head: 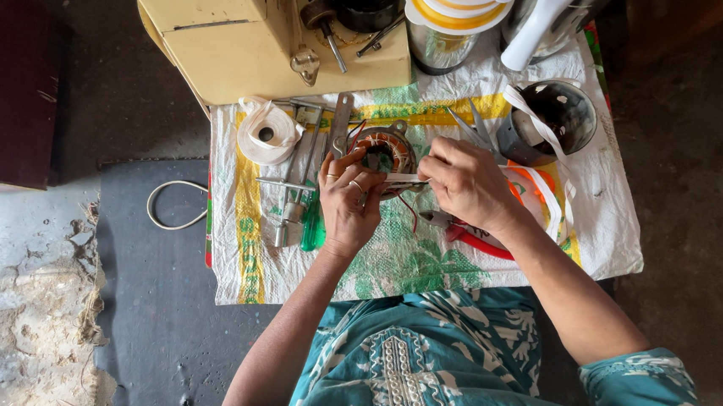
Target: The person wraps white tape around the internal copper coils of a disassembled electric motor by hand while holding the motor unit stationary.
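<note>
Stator (pixel 385 151) sits just beyond both hands' grip on a strip (pixel 404 180).

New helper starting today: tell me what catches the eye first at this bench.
At the middle of the woven sack cloth, the left hand and right hand meet over a round copper-wound motor stator. A white tape roll lies to its left, red-handled pliers under the right wrist.

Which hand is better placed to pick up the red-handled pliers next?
Probably the right hand: the red-handled pliers lie just below its wrist on the woven sack. The left hand is farther off, steadying the motor stator, and both pinch a thin white strip.
</note>
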